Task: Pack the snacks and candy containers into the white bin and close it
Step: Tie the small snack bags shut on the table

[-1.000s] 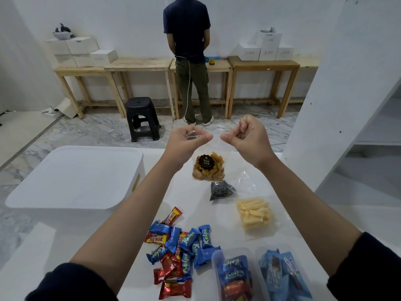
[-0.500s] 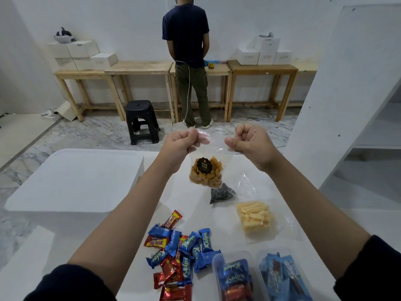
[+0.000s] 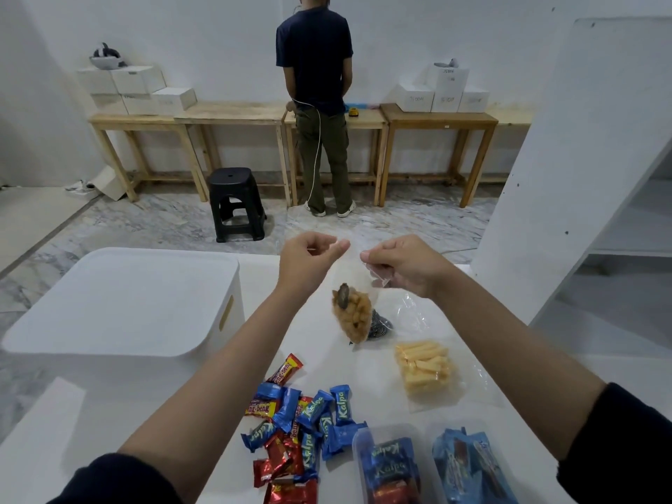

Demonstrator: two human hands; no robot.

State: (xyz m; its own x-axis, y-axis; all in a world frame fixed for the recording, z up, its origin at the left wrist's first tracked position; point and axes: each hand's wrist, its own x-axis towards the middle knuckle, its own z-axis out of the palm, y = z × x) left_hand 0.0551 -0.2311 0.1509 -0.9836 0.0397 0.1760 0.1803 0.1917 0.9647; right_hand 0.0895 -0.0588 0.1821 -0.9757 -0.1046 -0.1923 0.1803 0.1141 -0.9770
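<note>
A clear bag of orange-brown snacks [image 3: 351,318] with a dark label hangs above the white table, tilted and turned sideways. My right hand [image 3: 407,263] pinches its clear top; my left hand [image 3: 309,260] pinches the other top corner, thumb against forefinger. The white bin [image 3: 123,296] stands at the left with its lid on. On the table lie a small dark-wrapped bag [image 3: 380,325], a bag of yellow sticks [image 3: 423,365] and a pile of loose blue and red candies [image 3: 298,423]. Two clear containers of candy [image 3: 391,463] [image 3: 472,463] sit at the near edge.
A person [image 3: 316,103] stands with their back to me at a row of wooden tables [image 3: 232,114] carrying white boxes. A black stool [image 3: 234,201] is on the marble floor. A white panel [image 3: 582,158] leans at the right.
The snack bag has swung and turned, so its label now faces sideways and the bag hangs lower and tilted. Both hands have come down slightly and moved a little apart.
</note>
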